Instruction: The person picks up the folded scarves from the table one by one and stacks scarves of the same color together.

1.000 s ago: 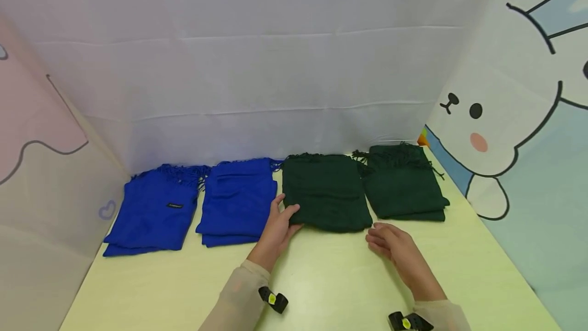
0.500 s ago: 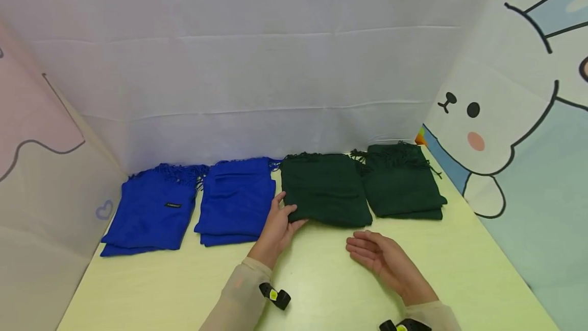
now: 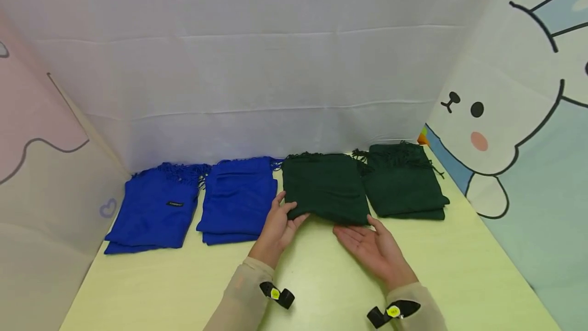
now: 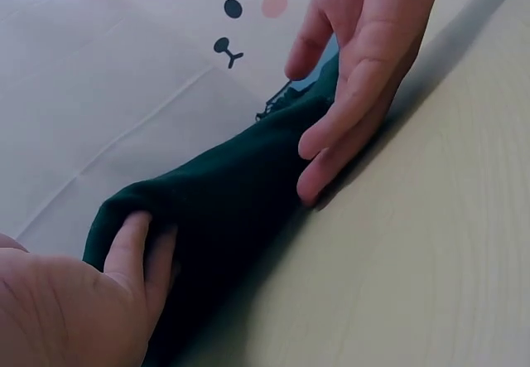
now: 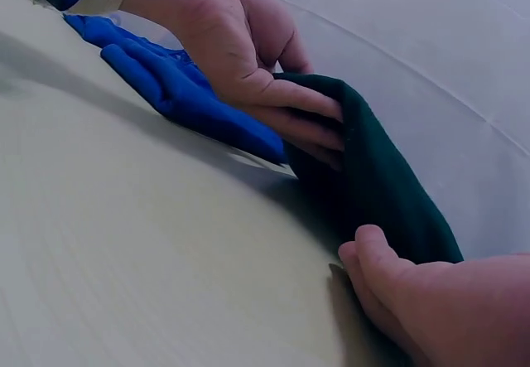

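A folded dark green scarf (image 3: 323, 188) with a fringed far edge lies third from the left in a row, its near edge raised off the table. My left hand (image 3: 275, 229) grips its near left corner; in the left wrist view, fingers (image 4: 128, 247) tuck under the fold. Palm up, my right hand (image 3: 372, 252) reaches to the near right edge, fingers straight and tips right under the cloth, thumb at the corner. In the right wrist view the scarf's raised fold (image 5: 364, 152) spans between both hands.
Two folded blue scarves, one labelled (image 3: 156, 213) and one plain (image 3: 239, 203), lie to the left. Another dark green scarf (image 3: 404, 183) lies close on the right. The pale table (image 3: 312, 290) meets a white cloth backdrop (image 3: 275, 75) behind and a rabbit-printed cloth (image 3: 496, 132) on the right.
My left hand has raised the scarf's near left corner. My right hand has moved left from beside the near right corner, turned palm up and come under the near edge.
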Motion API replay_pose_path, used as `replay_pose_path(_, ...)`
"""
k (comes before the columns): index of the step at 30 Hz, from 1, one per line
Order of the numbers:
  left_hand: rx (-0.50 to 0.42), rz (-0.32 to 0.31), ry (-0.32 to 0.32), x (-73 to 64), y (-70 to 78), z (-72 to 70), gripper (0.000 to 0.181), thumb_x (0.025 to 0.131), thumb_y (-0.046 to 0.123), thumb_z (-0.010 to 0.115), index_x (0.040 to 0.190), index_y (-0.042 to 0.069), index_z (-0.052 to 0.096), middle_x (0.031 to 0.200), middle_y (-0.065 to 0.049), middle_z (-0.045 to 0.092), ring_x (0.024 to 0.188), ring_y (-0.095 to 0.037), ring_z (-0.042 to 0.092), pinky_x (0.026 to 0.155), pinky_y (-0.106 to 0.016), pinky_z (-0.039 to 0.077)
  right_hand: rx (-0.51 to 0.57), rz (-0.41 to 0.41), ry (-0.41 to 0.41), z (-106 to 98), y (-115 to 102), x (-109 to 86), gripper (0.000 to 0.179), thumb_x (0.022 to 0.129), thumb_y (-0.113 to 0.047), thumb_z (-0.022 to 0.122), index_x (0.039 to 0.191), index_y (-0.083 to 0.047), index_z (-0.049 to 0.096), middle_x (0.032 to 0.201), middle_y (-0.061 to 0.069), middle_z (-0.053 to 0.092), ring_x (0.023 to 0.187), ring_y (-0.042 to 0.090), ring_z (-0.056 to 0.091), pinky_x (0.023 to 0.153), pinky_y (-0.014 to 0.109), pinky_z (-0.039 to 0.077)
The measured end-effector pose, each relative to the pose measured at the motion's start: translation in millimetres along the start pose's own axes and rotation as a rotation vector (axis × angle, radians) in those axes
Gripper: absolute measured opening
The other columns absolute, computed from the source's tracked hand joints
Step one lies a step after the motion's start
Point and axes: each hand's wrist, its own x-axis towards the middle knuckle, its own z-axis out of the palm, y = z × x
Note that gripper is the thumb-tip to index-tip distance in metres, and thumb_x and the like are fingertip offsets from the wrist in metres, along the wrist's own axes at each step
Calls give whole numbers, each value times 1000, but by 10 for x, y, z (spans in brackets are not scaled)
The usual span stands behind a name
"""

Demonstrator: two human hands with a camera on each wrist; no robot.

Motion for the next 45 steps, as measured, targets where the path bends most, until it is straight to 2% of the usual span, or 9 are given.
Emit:
replay_pose_path(5, -20, 0, -3, -30, 37, -32, 68, 104, 0, 41, 160, 22, 10, 162, -21, 10, 144, -39, 31, 108, -50, 41, -53, -47, 65, 66, -2, 154, 78, 106, -51, 35, 158, -6, -1, 163, 21, 2, 151, 35, 9, 122, 42, 19)
replay_pose_path(9, -13, -11, -32, -44, 51, -88, 70, 104, 1, 40, 161, 14, 0, 161, -21, 15, 143, -39, 34, 106, -47, 43, -71, -84, 138, 144, -34, 225, 69, 106, -48, 36, 159, -16, 6, 164, 11, 8, 150, 28, 14, 122, 44, 19)
replay_pose_path(13, 75, -22, -69, -45, 49, -163, 59, 105, 3, 41, 158, 5, 14, 157, -21, 28, 139, -37, 39, 102, -41, 48, -38, -111, 184, 198, -96, 281, 60, 106, -38, 44, 159, -27, 16, 162, 0, 17, 149, 23, 20, 121, 47, 22)
replay_pose_path(17, 214, -21, -91, -29, 36, -217, 52, 106, 6, 41, 155, 2, 23, 154, -22, 34, 136, -37, 44, 103, -43, 48, -120, -136, 179, 225, -180, 324, 61, 106, -24, 49, 159, -31, 17, 162, -4, 19, 149, 21, 22, 119, 49, 24)
replay_pose_path(24, 384, -34, -116, -59, -15, -267, 67, 105, 11, 43, 161, 13, 6, 157, -31, 21, 139, -49, 32, 109, -61, 36, -396, -171, 231, 213, -230, 333, 62, 107, -14, 45, 160, -17, 13, 162, 9, 19, 147, 28, 26, 116, 51, 27)
replay_pose_path(31, 509, 11, -159, -163, -59, -317, 75, 104, 10, 47, 161, 27, 2, 158, -29, 17, 136, -48, 39, 101, -59, 45, -548, -189, 340, 130, -183, 269, 62, 106, -12, 46, 159, -8, 15, 156, 15, 27, 125, 24, 53, 110, 49, 38)
replay_pose_path(35, 566, 38, -223, -215, -80, -348, 61, 105, 12, 46, 160, 19, 20, 161, -25, 14, 140, -45, 35, 105, -56, 44, -649, -203, 319, 84, -170, 189, 60, 107, -13, 42, 158, -2, 13, 155, 18, 29, 118, 21, 57, 107, 47, 42)
replay_pose_path(39, 597, 36, -241, -264, -88, -371, 47, 106, 14, 44, 152, 5, 38, 160, -24, 19, 139, -43, 37, 104, -50, 46, -743, -207, 305, 57, -167, 110, 59, 107, -14, 42, 157, 3, 13, 141, 16, 49, 113, 20, 61, 99, 44, 50)
replay_pose_path(45, 598, 13, -229, -361, -107, -438, 46, 106, 16, 46, 149, 1, 43, 161, -24, 18, 139, -42, 36, 100, -47, 50, -815, -221, 337, 24, -138, 20, 57, 107, -13, 44, 153, 9, 17, 119, 11, 63, 101, 19, 66, 88, 41, 57)
